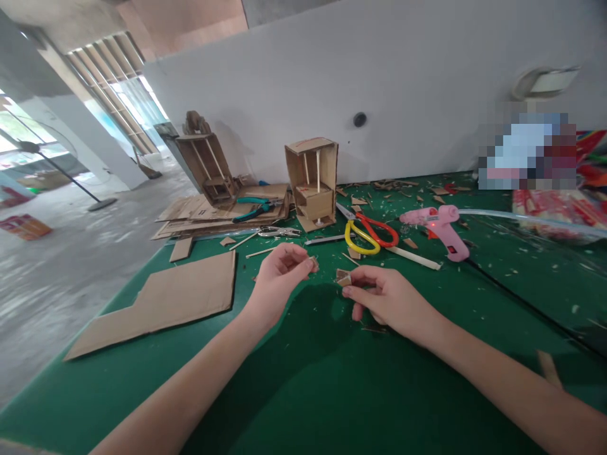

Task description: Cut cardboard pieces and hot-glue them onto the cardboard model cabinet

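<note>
Between the thumb and fingers of my right hand (379,292) is a small folded piece of cardboard (343,278). My left hand (286,272) pinches a smaller cardboard scrap (313,264), partly hidden by the fingertips. The two pieces are apart, with a short gap over the green table (294,392). Beyond my hands stands an upright cardboard box model (326,205) with thin white sticks inside. Scissors (363,243) with one yellow and one red handle lie just behind my right hand.
A pink glue gun (443,226) with a black cord lies at right. Teal-handled pliers (251,212) rest near stacked cardboard (190,218); another box model (206,164) stands behind. A cut cardboard sheet (184,294) lies at left. Scraps litter the table's back by the wall (403,126).
</note>
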`<act>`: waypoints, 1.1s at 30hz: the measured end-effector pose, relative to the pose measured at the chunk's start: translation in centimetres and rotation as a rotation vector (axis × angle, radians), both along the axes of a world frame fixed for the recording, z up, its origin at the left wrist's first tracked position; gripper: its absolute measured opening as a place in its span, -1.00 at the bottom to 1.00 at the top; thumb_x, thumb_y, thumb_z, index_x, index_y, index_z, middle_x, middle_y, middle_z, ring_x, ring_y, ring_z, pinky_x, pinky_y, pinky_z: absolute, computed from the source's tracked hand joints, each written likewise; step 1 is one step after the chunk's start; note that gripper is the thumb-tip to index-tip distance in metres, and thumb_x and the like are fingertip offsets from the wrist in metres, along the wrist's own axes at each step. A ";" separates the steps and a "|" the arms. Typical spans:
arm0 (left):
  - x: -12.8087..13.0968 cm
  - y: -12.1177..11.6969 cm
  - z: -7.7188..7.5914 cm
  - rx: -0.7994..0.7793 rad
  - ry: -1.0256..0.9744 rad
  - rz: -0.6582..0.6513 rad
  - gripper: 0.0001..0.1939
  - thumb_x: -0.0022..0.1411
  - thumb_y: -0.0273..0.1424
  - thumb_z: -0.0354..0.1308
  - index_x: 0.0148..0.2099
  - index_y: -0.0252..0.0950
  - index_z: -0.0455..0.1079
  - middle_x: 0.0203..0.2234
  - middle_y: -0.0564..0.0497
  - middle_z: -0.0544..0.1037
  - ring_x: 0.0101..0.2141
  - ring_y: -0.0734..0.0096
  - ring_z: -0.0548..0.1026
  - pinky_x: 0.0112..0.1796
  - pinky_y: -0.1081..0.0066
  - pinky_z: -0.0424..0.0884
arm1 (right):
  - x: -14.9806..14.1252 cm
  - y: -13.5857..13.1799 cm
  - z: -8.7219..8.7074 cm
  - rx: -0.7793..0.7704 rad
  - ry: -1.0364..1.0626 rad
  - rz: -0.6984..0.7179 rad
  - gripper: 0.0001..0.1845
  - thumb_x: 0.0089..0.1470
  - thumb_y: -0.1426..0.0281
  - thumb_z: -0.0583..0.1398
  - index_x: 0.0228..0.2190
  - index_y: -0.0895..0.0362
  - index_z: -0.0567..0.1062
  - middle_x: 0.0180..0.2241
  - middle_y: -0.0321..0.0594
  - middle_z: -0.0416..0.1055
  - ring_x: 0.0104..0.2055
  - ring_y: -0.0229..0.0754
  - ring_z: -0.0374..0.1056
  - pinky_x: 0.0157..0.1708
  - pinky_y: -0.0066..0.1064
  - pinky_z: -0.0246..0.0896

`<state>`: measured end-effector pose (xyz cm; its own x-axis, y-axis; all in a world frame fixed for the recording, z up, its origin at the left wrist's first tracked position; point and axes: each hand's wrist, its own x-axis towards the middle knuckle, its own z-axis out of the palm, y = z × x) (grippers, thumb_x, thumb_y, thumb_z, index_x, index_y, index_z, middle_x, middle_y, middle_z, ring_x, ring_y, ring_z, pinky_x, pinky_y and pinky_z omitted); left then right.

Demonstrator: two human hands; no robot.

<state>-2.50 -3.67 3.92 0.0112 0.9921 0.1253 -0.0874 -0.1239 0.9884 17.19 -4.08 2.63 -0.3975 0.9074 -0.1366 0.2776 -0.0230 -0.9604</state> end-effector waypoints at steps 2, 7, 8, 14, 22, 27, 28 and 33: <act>0.3 -0.3 0.0 0.007 0.022 -0.027 -0.84 0.08 -0.41 0.28 -0.31 -0.29 0.34 -0.48 0.08 0.47 -0.41 0.49 0.45 -0.38 0.48 0.31 | 0.1 0.1 -0.3 0.004 -0.002 -0.015 -0.79 0.06 0.27 0.19 -0.28 0.13 0.48 -0.64 -0.34 0.40 -0.74 -0.43 0.07 -0.74 -0.49 -0.18; 1.7 -1.8 0.4 -0.002 0.029 -0.103 -0.84 0.08 -0.42 0.28 -0.31 -0.29 0.34 -0.45 0.08 0.45 -0.38 0.48 0.44 -0.30 0.43 0.36 | 0.0 0.0 -0.7 -0.065 0.087 -0.060 -0.64 0.00 0.25 0.24 -0.17 0.17 0.52 -0.66 -0.37 0.32 -0.68 -0.37 0.15 -0.72 -0.50 -0.12; 2.0 -2.0 0.4 -0.010 0.023 -0.119 -0.84 0.07 -0.42 0.28 -0.32 -0.30 0.35 -0.45 0.07 0.45 -0.37 0.47 0.44 -0.28 0.42 0.36 | -0.1 -0.1 -0.7 -0.094 0.123 -0.063 -0.63 -0.01 0.24 0.25 -0.16 0.17 0.52 -0.67 -0.38 0.30 -0.69 -0.38 0.14 -0.72 -0.51 -0.12; 2.4 -2.1 -0.7 -0.122 -0.153 -0.153 -0.81 0.07 -0.41 0.31 -0.30 -0.31 0.35 -0.46 0.06 0.47 -0.37 0.47 0.45 -0.23 0.40 0.35 | -0.2 -0.3 -0.5 -0.147 0.268 -0.059 -0.63 0.02 0.25 0.25 -0.13 0.14 0.51 -0.59 -0.38 0.37 -0.68 -0.43 0.17 -0.65 -0.51 0.07; 2.3 -2.0 -0.5 -0.258 -0.453 -0.219 -0.75 -0.02 -0.47 0.34 -0.28 -0.30 0.36 -0.52 0.09 0.46 -0.48 0.56 0.40 -0.42 0.52 0.29 | -0.4 -0.3 -0.6 -0.013 0.355 -0.014 -0.77 -0.01 0.24 0.29 -0.32 0.11 0.50 -0.41 -0.27 0.45 -0.44 -0.29 0.37 -0.52 -0.45 0.31; 2.6 -2.4 -0.4 -0.292 -0.455 -0.265 -0.73 -0.01 -0.47 0.34 -0.26 -0.30 0.34 -0.52 0.08 0.47 -0.47 0.54 0.43 -0.39 0.50 0.32 | -0.7 -0.6 -0.5 -0.057 0.508 -0.037 -0.79 -0.03 0.28 0.32 -0.33 0.08 0.49 -0.40 -0.30 0.44 -0.37 -0.27 0.41 -0.38 -0.39 0.40; 2.6 -2.5 -0.4 -0.280 -0.430 -0.261 -0.73 0.00 -0.47 0.34 -0.26 -0.30 0.34 -0.53 0.09 0.47 -0.48 0.54 0.43 -0.40 0.51 0.31 | -0.6 -0.7 -0.5 -0.079 0.543 -0.060 -0.78 -0.03 0.28 0.32 -0.30 0.06 0.50 -0.40 -0.31 0.44 -0.37 -0.28 0.41 -0.36 -0.38 0.40; 2.7 -2.6 -0.3 -0.132 -0.116 -0.070 -0.76 0.02 -0.45 0.33 -0.29 -0.30 0.33 -0.50 0.08 0.49 -0.44 0.52 0.45 -0.36 0.48 0.34 | 0.0 -0.4 -0.6 -0.223 0.639 -0.127 -0.79 -0.07 0.28 0.35 -0.31 0.02 0.57 -0.27 -0.29 0.45 -0.20 -0.25 0.41 -0.23 -0.41 0.38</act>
<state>0.22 -6.31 3.65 0.0743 0.9972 -0.0017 -0.2057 0.0170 0.9785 17.14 -4.50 2.05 -0.3546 0.9297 -0.0999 -0.3591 -0.2340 -0.9035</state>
